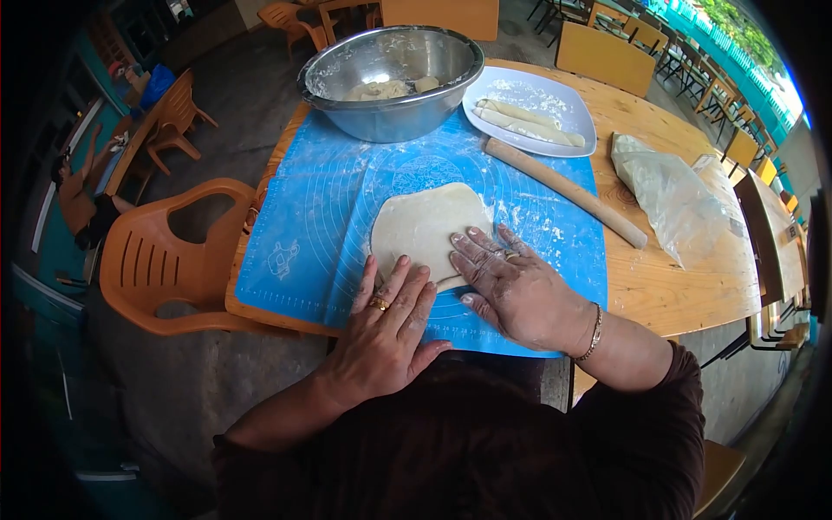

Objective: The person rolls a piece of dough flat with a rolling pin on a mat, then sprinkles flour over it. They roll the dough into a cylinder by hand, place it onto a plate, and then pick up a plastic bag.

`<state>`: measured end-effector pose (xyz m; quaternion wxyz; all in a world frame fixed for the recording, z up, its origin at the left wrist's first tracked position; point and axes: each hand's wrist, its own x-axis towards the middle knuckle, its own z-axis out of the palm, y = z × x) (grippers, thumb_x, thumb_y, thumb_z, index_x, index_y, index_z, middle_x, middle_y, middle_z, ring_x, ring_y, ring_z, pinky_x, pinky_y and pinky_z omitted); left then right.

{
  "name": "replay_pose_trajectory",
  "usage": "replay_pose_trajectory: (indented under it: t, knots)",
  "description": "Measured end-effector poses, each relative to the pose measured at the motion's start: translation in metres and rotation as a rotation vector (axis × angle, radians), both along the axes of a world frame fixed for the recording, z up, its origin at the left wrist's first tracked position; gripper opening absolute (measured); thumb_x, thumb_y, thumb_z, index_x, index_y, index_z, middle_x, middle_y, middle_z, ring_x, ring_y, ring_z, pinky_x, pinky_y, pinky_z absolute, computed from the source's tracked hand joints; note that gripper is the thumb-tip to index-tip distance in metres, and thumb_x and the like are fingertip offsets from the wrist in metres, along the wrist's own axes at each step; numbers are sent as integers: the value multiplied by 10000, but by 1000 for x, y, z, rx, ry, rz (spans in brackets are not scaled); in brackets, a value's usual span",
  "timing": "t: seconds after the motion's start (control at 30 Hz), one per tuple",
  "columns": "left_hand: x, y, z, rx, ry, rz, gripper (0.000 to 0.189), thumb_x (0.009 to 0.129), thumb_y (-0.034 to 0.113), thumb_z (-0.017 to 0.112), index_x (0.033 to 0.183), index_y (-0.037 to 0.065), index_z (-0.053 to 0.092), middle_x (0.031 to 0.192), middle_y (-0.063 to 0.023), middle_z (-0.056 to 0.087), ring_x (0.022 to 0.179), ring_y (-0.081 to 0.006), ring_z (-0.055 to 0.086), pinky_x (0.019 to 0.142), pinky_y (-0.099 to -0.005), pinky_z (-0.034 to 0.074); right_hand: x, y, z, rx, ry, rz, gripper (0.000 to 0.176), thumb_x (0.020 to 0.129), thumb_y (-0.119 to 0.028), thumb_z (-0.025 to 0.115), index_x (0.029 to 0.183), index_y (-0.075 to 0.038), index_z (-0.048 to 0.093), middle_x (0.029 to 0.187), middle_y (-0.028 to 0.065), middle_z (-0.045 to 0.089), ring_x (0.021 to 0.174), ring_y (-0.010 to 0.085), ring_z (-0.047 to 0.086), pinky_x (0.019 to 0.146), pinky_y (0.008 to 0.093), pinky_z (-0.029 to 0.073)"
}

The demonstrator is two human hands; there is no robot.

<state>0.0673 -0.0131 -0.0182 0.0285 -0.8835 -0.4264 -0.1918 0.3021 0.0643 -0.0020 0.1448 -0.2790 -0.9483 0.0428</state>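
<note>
Dough lies flat mid-mat, its near edge under the fingers. Left hand and right hand are both open, palms down, side by side on that edge, probably for even pressure. Pin is parked right, off the dough. Bowl and plate sit far, within reach.

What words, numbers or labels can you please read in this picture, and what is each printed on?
Nothing can be read for certain.
Blue mat, near edge: a row of ruler numbers, too small to read.
Blue mat, middle, above the dough: a printed emblem with lettering, blurred and dusted with flour.
Blue mat, near left corner: a small line drawing, no legible words.
Bowl, plate, plastic bag: no text visible.
</note>
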Motion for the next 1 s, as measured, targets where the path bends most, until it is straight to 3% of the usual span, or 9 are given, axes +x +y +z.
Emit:
replay_pose_trajectory:
  t: [0.3, 0.43, 0.67, 0.7, 0.73, 0.8, 0.87, 0.93, 1.0]
  knots:
    - [1, 3, 0, -23, 26, -14, 705, 961, 454, 584, 1380, -106, 494, 1450, -267, 492, 1418, -443, 385, 1181, -655, 186, 0, -15, -2, -82, 15, 85, 533, 991, -296, 573, 1409, 27, 502, 1486, 204, 488, 1427, 337, 418, 1218, 516, 253]
    - [-3, 5, 2, -52, -25, -21, 687, 965, 435, 587, 1374, -110, 497, 1434, -282, 502, 1404, -447, 405, 1181, -622, 214, 15, -3, 12, -62, -100, -43, 532, 1004, -323, 554, 1393, 37, 512, 1478, 220, 490, 1432, 339, 406, 1216, 511, 257]
    - [7, 25, -3, -57, -113, -14, 551, 968, 329, 609, 1290, -118, 574, 1390, -302, 538, 1357, -451, 465, 1173, -543, 290, -3, 2, 3, -71, -25, 26, 519, 1040, -373, 470, 1356, 31, 549, 1454, 213, 520, 1417, 332, 429, 1230, 520, 205]
    - [6, 25, -3, -55, -114, -12, 551, 968, 329, 609, 1290, -118, 574, 1390, -302, 538, 1357, -451, 465, 1173, -543, 290, -2, 7, 6, -8, 26, -28, 367, 988, -240, 586, 1238, 22, 639, 1319, 203, 627, 1303, 346, 550, 1159, 512, 348]
    - [5, 25, -3, -51, -139, -1, 527, 968, 316, 614, 1269, -116, 591, 1383, -302, 544, 1352, -449, 471, 1167, -539, 302, 3, 14, 13, -6, 23, -26, 367, 988, -240, 586, 1238, 22, 639, 1319, 203, 627, 1303, 346, 550, 1159, 512, 348]
    - [5, 27, -4, -46, -169, 5, 503, 967, 303, 618, 1248, -114, 609, 1376, -302, 551, 1348, -448, 477, 1162, -535, 314, 16, 31, 37, -91, 103, -186, 199, 952, -140, 637, 1046, 21, 703, 1101, 171, 717, 1038, 352, 678, 969, 454, 509]
    - [5, 25, -5, -34, -179, 11, 486, 969, 303, 618, 1230, -107, 624, 1375, -302, 554, 1353, -446, 473, 1160, -527, 320, 29, 54, 56, 72, 414, -206, 156, 915, -135, 654, 937, 3, 724, 884, 163, 704, 788, 306, 691, 757, 397, 550]
    - [5, 25, -3, -51, -199, 12, 472, 971, 297, 614, 1226, -100, 631, 1373, -295, 559, 1354, -445, 473, 1160, -523, 321, 39, 73, 82, -61, 553, -428, 167, 899, -151, 677, 896, 10, 723, 828, 163, 691, 755, 314, 675, 731, 387, 535]
    - [2, 28, -2, -58, -218, 9, 458, 972, 291, 611, 1222, -92, 637, 1372, -288, 564, 1355, -443, 472, 1161, -518, 321, 60, 94, 95, 81, 401, -555, 196, 889, -170, 695, 880, 25, 717, 775, 159, 679, 691, 299, 650, 686, 371, 523]
